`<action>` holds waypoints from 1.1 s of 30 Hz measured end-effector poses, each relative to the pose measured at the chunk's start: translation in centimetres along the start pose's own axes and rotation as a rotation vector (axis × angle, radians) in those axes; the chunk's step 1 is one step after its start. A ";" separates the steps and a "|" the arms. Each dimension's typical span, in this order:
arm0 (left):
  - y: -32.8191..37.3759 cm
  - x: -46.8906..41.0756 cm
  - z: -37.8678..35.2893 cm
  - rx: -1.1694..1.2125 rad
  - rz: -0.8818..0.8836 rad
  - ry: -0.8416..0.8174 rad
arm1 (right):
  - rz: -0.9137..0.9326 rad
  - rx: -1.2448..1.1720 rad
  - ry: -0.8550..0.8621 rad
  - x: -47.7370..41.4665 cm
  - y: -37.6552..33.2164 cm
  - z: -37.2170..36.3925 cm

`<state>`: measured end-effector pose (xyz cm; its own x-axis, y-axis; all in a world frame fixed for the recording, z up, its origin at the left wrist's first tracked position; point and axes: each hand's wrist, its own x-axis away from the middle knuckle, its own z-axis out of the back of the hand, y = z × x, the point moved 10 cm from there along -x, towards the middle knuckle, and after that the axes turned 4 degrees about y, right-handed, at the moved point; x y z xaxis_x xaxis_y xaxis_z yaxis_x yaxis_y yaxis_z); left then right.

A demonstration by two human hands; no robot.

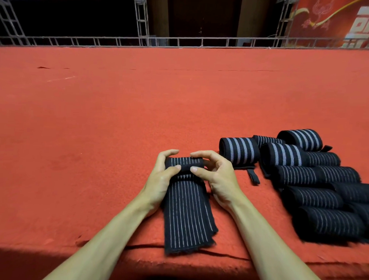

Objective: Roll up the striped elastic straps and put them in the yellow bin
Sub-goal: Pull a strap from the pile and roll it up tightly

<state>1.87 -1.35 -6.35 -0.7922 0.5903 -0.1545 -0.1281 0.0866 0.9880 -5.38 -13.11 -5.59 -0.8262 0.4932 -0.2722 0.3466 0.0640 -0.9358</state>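
On the red carpet (85, 136) the left hand (162, 179) pinches one side of the thin-striped strap (186, 213) at its rolled far end, the right hand (216, 178) the other, thumbs against curled fingers; I'd roll tight, edges square, toward the tail, rolled straps (316, 176) lying alongside.

Only one half-rolled strap (185, 213) is counted, so everything else gets placed off that. Two hands are seen on its far end, a left hand (161, 176) and a right hand (217, 178). Off to its right, three wide-striped rolls (238, 151) can be made out, plus at least seven thin-striped rolls (311, 196). They're piled so tight that an exact number can't really be given. Two black tabs (254, 176) are also spotted sticking out among the rolls on that side.
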 end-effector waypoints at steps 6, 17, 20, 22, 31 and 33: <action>0.9 0.3 0.6 0.117 -0.054 -0.002 | -0.054 0.158 0.066 -0.5 1.1 0.1; 0.2 0.3 -0.3 0.064 0.005 -0.076 | 0.007 0.074 0.008 0.0 0.0 0.0; 0.0 0.1 -0.5 0.037 0.014 -0.055 | 0.028 0.033 -0.021 0.2 -0.4 -0.3; 0.0 0.0 -0.5 -0.045 -0.012 -0.035 | 0.049 0.020 -0.032 0.2 -0.6 -0.4; 0.5 0.2 1.0 0.171 -0.061 0.044 | -0.029 -0.011 -0.052 0.1 0.3 -0.7; 0.7 0.2 0.9 0.199 -0.083 0.018 | -0.048 0.012 -0.025 -0.1 0.7 -0.5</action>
<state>2.17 -0.50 -5.69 -0.7945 0.5607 -0.2333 -0.0739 0.2922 0.9535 -4.85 -12.66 -6.08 -0.8528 0.4676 -0.2326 0.3014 0.0770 -0.9504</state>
